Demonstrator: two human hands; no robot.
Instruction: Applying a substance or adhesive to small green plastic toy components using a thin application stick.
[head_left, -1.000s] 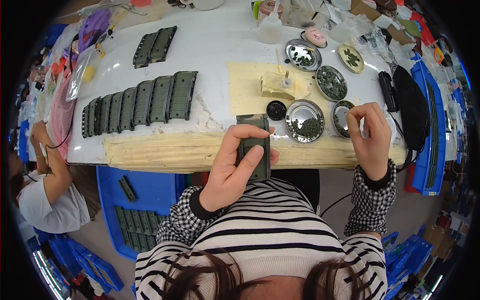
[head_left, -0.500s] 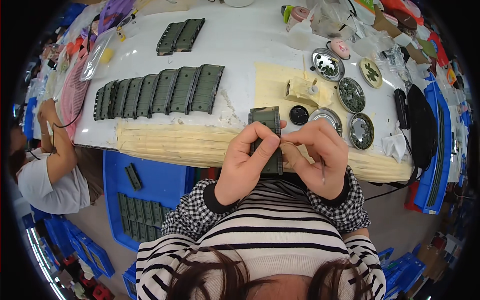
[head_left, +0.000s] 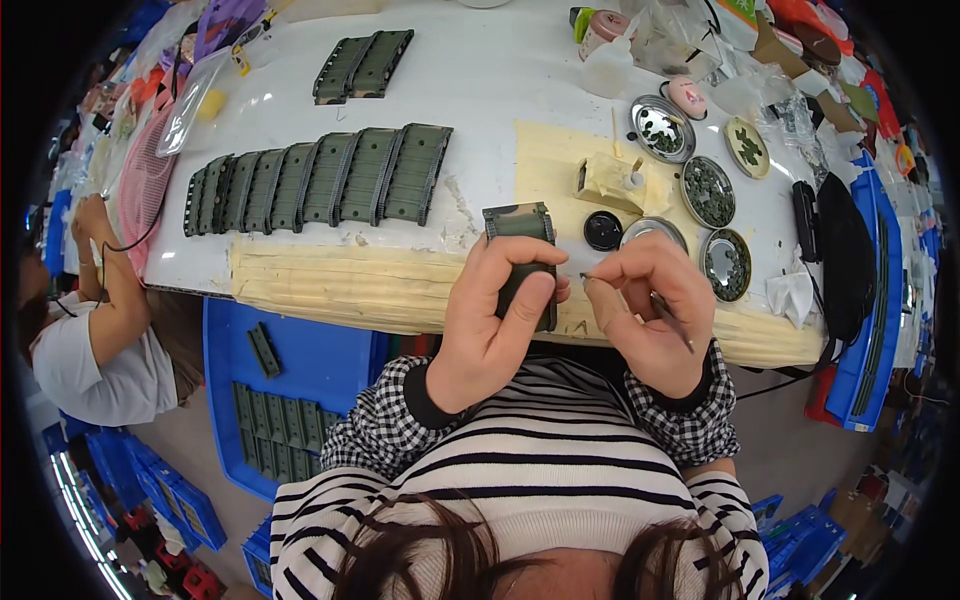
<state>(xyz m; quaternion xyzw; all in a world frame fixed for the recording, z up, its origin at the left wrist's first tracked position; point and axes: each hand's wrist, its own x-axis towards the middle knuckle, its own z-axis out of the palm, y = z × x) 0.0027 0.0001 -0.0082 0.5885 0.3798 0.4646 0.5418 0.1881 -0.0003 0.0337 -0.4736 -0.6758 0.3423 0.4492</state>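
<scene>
My left hand is closed around a ribbed, dark green panel with camouflage patches, held upright over the table edge; my fingers cover its middle. Just to the right, apart from the panel, my right hand pinches a tiny dark piece between thumb and forefinger. A thin stick-like tool is tucked in that same hand. Beyond my hands stand an open round black pot and a metal dish. More dishes hold small dark green pieces, one behind and another to the right.
A row of similar green panels lies at left, with a few more farther back. Beige tape covers the table's front edge. A blue bin with panels sits below left. Another person works at far left.
My right hand has drawn back to the right, leaving a gap between its fingertips and the panel. The panel has tilted slightly in my left hand.
</scene>
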